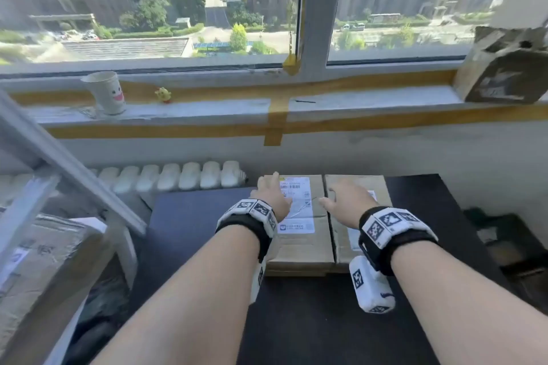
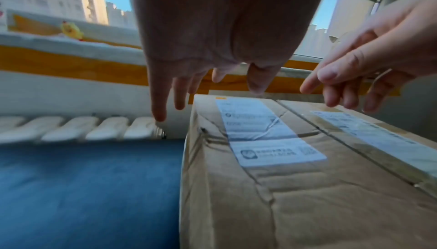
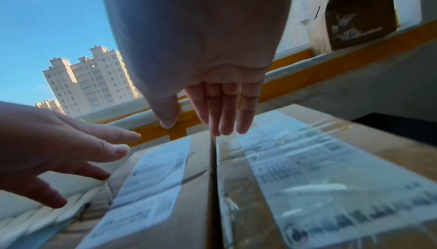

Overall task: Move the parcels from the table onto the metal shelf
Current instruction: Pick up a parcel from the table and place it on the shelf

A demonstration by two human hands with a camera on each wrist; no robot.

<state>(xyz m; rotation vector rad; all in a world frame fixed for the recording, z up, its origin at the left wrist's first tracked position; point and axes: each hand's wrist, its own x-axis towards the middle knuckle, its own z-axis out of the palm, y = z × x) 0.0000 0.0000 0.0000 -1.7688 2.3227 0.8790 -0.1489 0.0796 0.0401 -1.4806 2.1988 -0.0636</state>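
Note:
Two brown cardboard parcels lie side by side on the dark table (image 1: 192, 216). The left parcel (image 1: 299, 243) (image 2: 283, 187) (image 3: 153, 187) carries a white shipping label. The right parcel (image 1: 344, 249) (image 2: 378, 141) (image 3: 331, 178) has a taped label. My left hand (image 1: 271, 192) (image 2: 179, 92) (image 3: 71, 150) is open, fingers spread, above the left parcel's far left corner. My right hand (image 1: 345, 201) (image 3: 212, 112) (image 2: 354, 77) is open with straight fingers, just over the right parcel beside the seam between the two. Neither hand holds anything. The metal shelf (image 1: 68, 169) stands at the left.
A taped parcel (image 1: 44, 261) sits on the shelf at the lower left. The window sill behind holds a paper cup (image 1: 106, 93), a small yellow toy (image 1: 163, 94) and a worn cardboard box (image 1: 504, 68). A white radiator (image 1: 178, 176) runs behind the table. Dark objects (image 1: 504, 246) lie right of the table.

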